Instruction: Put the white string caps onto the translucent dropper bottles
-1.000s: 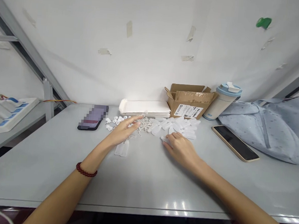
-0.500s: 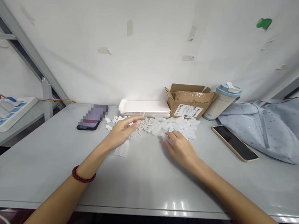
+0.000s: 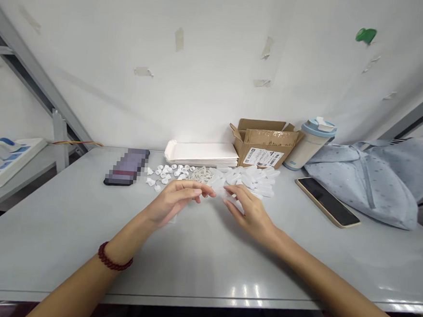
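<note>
My left hand [image 3: 175, 202] is over the table, fingers stretched to the right and slightly curved, with nothing plainly visible in them. Facing it across a small gap is my right hand [image 3: 253, 210], its thumb and fingertips around what looks like a clear plastic sleeve, hard to see against the others. Behind the hands lies a pile of translucent plastic sleeves [image 3: 259, 178]. To its left are thin white string loops [image 3: 203, 174] and several small white caps [image 3: 176, 169]. Under my left hand, the edge of another clear piece [image 3: 173, 219] shows.
Behind the pile are a stack of white envelopes [image 3: 202, 153], an open cardboard box [image 3: 266, 145] and a tumbler [image 3: 312, 144]. One phone [image 3: 128, 167] lies left, another [image 3: 327, 203] right, beside a pale blue cloth bag [image 3: 372, 184]. A power strip [image 3: 10, 164] is far left.
My left hand has come right and slightly down, uncovering more caps. My right hand has drawn back a little from the sleeve pile, and the two hands are closer together.
</note>
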`<state>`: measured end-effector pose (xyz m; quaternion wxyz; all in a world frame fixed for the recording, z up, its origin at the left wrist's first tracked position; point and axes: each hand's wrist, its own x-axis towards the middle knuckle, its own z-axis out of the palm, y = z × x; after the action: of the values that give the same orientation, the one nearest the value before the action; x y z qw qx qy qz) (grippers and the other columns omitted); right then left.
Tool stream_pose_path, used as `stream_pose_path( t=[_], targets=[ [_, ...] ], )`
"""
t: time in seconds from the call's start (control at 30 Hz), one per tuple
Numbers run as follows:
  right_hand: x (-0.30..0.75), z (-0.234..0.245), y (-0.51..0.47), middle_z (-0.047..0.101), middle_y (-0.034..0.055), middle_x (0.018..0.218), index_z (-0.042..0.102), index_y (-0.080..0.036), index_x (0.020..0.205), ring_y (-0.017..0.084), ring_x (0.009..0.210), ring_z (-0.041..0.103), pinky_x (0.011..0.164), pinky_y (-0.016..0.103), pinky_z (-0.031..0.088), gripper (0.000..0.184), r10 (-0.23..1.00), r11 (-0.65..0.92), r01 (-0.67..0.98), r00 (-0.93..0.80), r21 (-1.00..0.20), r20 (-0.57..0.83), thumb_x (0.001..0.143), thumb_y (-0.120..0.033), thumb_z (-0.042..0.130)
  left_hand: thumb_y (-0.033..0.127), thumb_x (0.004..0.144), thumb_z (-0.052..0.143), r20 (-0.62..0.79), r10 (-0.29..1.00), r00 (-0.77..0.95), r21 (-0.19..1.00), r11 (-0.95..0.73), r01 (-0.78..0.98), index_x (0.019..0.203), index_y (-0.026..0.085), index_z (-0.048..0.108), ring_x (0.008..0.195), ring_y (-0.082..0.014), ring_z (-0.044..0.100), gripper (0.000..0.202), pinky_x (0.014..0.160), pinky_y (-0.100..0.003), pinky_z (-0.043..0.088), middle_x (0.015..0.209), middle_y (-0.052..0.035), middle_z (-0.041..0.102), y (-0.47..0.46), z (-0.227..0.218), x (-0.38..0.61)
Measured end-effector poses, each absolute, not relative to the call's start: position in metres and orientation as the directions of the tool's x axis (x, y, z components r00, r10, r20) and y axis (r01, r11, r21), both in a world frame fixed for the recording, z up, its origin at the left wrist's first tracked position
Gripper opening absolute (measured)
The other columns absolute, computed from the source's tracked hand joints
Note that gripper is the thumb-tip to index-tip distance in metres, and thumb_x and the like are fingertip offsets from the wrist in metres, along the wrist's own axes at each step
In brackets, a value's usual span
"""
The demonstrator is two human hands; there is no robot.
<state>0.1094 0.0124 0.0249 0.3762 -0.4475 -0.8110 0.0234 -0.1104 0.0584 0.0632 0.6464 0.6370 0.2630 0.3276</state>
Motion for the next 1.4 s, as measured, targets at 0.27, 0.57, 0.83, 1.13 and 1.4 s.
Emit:
stream_pose_path(
  t=[0.27,0.57,0.83,1.13,1.4],
  targets=[
    [0.107,0.025,0.009,0.059,0.0110,0.103,0.040,-0.020,0.129,0.021,0.092,0.061,0.075,0.036,0.054,0.035,0.725,0.621,0.687,-0.323,-0.377,0.608,0.094,-0.020,0.043,0.031,0.082,0.056,0.014,0.763,0.646,0.999,0.019,-0.044,0.093,0.017,0.073,0.100,-0.0251,0.057,0.024,0.080,-0.035,0.041,0.100,-0.0103,0.070,0.057,0.064,-0.108],
    [0.105,0.026,0.007,0.058,0.0115,0.103,0.047,-0.020,0.121,0.020,0.093,0.061,0.076,0.035,0.054,0.028,0.697,0.671,0.633,-0.359,-0.386,0.621,0.093,-0.019,0.043,0.033,0.080,0.062,-0.012,0.781,0.624,0.998,-0.033,0.062,0.107,0.018,0.063,0.092,-0.0215,0.059,0.031,0.080,-0.034,0.045,0.096,-0.0081,0.069,0.055,0.061,-0.106],
    [0.099,0.028,-0.001,0.060,0.0107,0.101,0.047,-0.019,0.120,0.019,0.091,0.061,0.077,0.033,0.054,0.028,0.698,0.696,0.567,-0.389,-0.441,0.601,0.092,-0.018,0.046,0.038,0.083,0.059,0.066,0.819,0.570,0.934,-0.253,0.254,0.090,0.019,0.067,0.088,-0.0195,0.061,0.022,0.081,-0.030,0.046,0.091,-0.0027,0.069,0.040,0.060,-0.093],
    [0.096,0.030,-0.004,0.062,0.0102,0.099,0.048,-0.019,0.119,0.019,0.090,0.062,0.075,0.033,0.055,0.027,0.710,0.690,0.551,-0.391,-0.469,0.586,0.092,-0.019,0.046,0.042,0.085,0.055,0.075,0.817,0.572,0.908,-0.294,0.300,0.088,0.020,0.068,0.083,-0.0191,0.060,0.026,0.074,-0.028,0.046,0.087,-0.0020,0.069,0.038,0.062,-0.094],
    [0.096,0.030,-0.005,0.061,0.0109,0.102,0.048,-0.019,0.120,0.019,0.094,0.061,0.078,0.034,0.054,0.029,0.711,0.696,0.525,-0.408,-0.490,0.572,0.091,-0.015,0.047,0.037,0.083,0.057,0.080,0.821,0.566,0.889,-0.316,0.333,0.083,0.019,0.069,0.080,-0.0184,0.058,0.021,0.072,-0.028,0.043,0.082,-0.0013,0.068,0.037,0.064,-0.094]
  ],
)
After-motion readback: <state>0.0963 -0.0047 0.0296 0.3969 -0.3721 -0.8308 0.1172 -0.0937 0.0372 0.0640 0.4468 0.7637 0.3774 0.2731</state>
